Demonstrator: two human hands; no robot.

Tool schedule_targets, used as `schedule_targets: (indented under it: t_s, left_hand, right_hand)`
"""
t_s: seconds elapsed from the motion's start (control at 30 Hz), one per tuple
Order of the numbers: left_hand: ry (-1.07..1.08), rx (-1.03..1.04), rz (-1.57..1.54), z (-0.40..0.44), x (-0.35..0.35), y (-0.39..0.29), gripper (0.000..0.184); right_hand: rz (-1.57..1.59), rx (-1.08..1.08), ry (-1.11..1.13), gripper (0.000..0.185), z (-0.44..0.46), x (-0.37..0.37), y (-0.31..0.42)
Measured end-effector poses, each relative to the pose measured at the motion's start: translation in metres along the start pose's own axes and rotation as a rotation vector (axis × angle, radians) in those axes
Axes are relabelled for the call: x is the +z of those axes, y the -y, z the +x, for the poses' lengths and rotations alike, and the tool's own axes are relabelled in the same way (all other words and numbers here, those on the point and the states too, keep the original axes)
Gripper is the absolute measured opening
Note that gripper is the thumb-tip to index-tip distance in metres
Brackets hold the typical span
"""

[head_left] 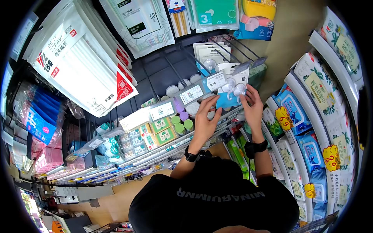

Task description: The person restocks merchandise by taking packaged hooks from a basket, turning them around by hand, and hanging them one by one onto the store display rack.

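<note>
A carded pack of clear suction-cup hooks (232,90), white above and blue below, hangs at the front of a display peg. My right hand (253,108) is at its right edge, thumb and bent fingers closed on it. At the lower left edge is my left hand (207,120), with the pack's corner between its fingertips and thumb. Their exact contact is partly hidden. A price tag (216,81) sits just left of the pack. More carded hook packs (211,56) hang behind it.
Bagged straws (85,58) hang at the upper left. Small round tubs (188,124) and green-and-yellow boxes (160,126) line the shelf by my left hand. Wet-wipe packs (291,110) fill curved shelves on the right. Metal pegs (175,66) project from the dark rack.
</note>
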State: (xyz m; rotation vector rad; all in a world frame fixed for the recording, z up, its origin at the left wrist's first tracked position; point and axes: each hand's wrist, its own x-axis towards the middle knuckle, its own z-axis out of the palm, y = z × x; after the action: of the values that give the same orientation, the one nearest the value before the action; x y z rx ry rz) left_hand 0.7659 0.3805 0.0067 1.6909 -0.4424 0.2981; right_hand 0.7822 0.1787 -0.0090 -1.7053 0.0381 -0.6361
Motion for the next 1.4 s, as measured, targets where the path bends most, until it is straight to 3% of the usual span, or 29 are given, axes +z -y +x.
schedule_targets:
  t_s: [1.4]
  left_hand:
    - [0.026, -0.01, -0.002, 0.006, 0.0, 0.007, 0.037]
  right_hand:
    - [-0.014, -0.005, 0.003, 0.048, 0.009, -0.001, -0.013]
